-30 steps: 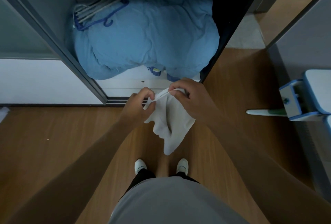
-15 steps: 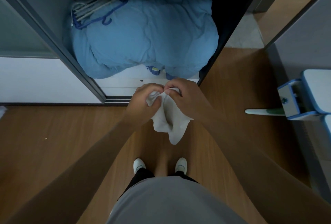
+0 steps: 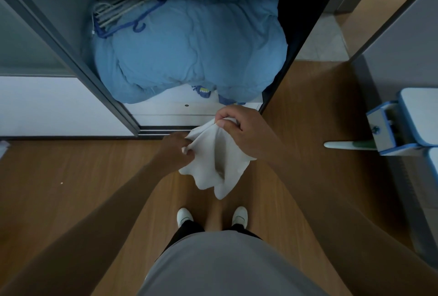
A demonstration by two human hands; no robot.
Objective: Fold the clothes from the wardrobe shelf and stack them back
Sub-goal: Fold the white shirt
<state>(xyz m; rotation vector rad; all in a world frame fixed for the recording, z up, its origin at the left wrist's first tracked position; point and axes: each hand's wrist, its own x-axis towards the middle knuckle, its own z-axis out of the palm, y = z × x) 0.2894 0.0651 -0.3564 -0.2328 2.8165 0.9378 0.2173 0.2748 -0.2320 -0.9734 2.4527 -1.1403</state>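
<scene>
Head view: right hand (image 3: 246, 132) above left hand (image 3: 175, 151), both pinching cloth (image 3: 209, 168).

A single head-worn wide-angle camera looks forward and steeply down: white wardrobe shelf (image 3: 166, 111) at twelve o'clock, brown wooden floor (image 3: 59, 177) toward six.

The wardrobe shelf (image 3: 166, 109) bears a bulky blue quilt (image 3: 189, 47) with hangers (image 3: 123, 11) on top.
</scene>
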